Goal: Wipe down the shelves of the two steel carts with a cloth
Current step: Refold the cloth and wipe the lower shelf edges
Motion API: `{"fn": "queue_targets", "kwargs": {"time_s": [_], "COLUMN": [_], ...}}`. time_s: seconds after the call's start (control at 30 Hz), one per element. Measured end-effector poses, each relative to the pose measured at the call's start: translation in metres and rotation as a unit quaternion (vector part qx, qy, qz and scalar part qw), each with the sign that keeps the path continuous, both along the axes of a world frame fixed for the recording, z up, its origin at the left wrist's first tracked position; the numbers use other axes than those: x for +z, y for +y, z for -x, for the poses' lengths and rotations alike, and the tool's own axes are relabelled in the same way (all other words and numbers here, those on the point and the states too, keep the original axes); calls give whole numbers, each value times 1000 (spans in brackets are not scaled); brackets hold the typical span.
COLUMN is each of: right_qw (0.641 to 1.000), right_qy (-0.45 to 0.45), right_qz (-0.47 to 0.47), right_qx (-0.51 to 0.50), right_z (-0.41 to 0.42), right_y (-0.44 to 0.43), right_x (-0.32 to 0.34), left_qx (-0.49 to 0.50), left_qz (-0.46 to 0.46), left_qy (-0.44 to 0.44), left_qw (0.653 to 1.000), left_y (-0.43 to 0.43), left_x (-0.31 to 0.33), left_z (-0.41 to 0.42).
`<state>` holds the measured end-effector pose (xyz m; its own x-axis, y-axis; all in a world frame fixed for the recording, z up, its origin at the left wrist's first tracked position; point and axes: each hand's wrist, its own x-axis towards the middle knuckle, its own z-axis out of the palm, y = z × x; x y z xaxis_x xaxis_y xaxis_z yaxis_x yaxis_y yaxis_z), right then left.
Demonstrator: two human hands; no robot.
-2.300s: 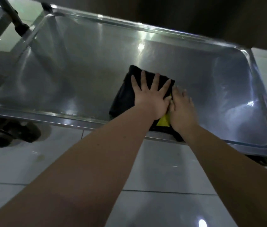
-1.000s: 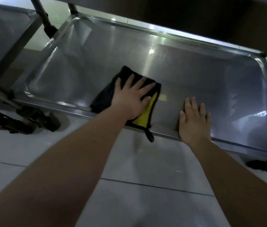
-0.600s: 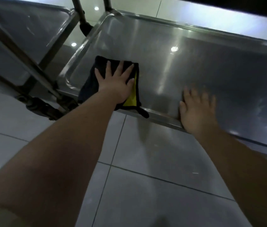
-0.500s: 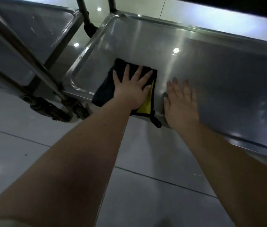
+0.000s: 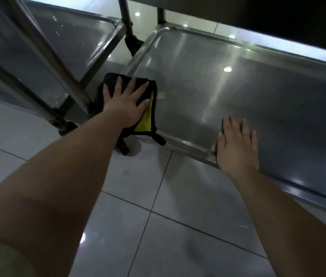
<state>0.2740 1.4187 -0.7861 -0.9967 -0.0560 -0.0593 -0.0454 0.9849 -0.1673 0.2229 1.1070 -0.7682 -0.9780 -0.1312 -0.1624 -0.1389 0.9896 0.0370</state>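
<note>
Black-and-yellow cloth (image 5: 147,118): a folded pad with the black face up, a yellow face showing along its right edge, and a small black loop (image 5: 159,138) at its near corner. It lies on the near left corner of the shelf and spills over the left rim.
Shelf (image 5: 238,80): a brushed steel tray with a raised rim and rounded corners, streaked with light reflections.
Left hand (image 5: 126,104): flat on the cloth, fingers (image 5: 118,85) straight and spread, pressing it onto the shelf and gripping nothing.
Right hand (image 5: 237,148): palm on the shelf's near rim, right of the cloth and well apart from it. Its fingers (image 5: 235,126) are straight and close together on the steel, holding nothing.
Second cart (image 5: 68,41): its steel shelf sits just left of the shelf.
Floor (image 5: 158,216): pale glossy tiles below the shelf's near rim.
</note>
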Motion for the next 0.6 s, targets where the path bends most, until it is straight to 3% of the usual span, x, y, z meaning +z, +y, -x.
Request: {"fn": "queue_targets", "kwargs": {"time_s": [0.13,0.37,0.53,0.6], "right_qw": [1000,1000,1000,1000], "right_qy": [7,-12,14,19], "right_qz": [-2,-2,17,19], "right_qx": [0,2,6,8], "right_z": [0,-1,-2,-2], "right_y": [-1,0,1,-1], "right_x": [1,3,5,3], "left_qx": [0,-234,-217,-238], "left_qz": [-1,-47,-178,-134], "left_qy": [-15,-26,9,1], "left_qw": [1000,971,960,962], "left_y": [24,182,159,138], "left_x": [3,3,12,10], "left_z": [3,-29,-16,-9]}}
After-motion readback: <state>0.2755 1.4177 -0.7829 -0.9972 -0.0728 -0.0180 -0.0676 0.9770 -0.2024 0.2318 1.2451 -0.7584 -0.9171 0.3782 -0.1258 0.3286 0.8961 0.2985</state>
